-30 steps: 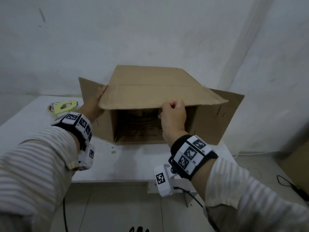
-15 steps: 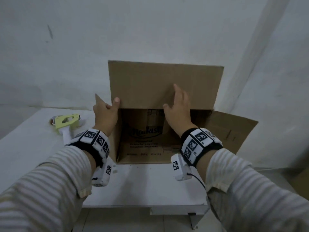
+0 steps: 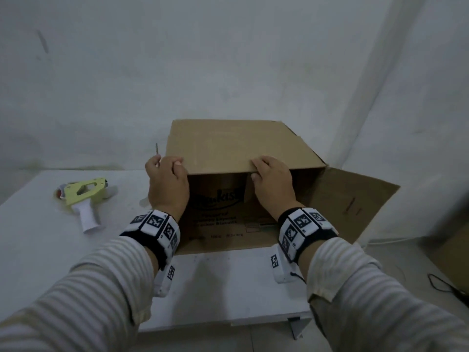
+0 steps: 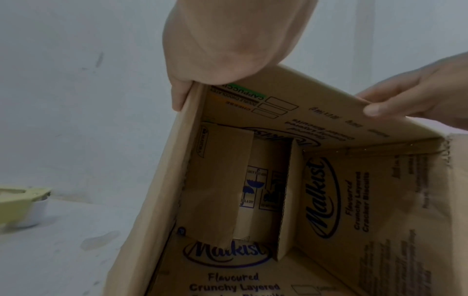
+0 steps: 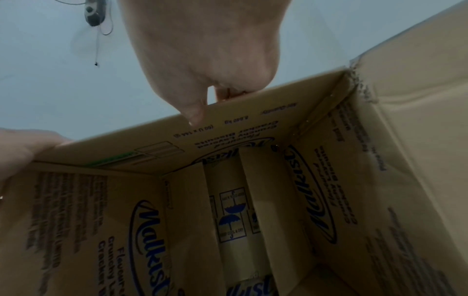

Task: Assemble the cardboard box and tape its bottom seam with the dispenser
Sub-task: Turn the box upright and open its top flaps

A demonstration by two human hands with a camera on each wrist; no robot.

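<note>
White plaster walls meet in a corner behind the white table [image 3: 38, 250], whose top is scuffed and stained. I see my left hand [image 3: 167, 186] curled over the near left corner of the top panel of the cardboard box [image 3: 236, 148], thumb and fingers clamped on its edge. My right hand [image 3: 272, 184] pinches the same edge further right, thumb underneath. That box lies on its side at mid-table, opening toward me, one flap splayed right. Left of it, apart, the yellow-green tape dispenser [image 3: 85, 195] rests on the tabletop. Tiled floor shows below the table's front edge.
</note>
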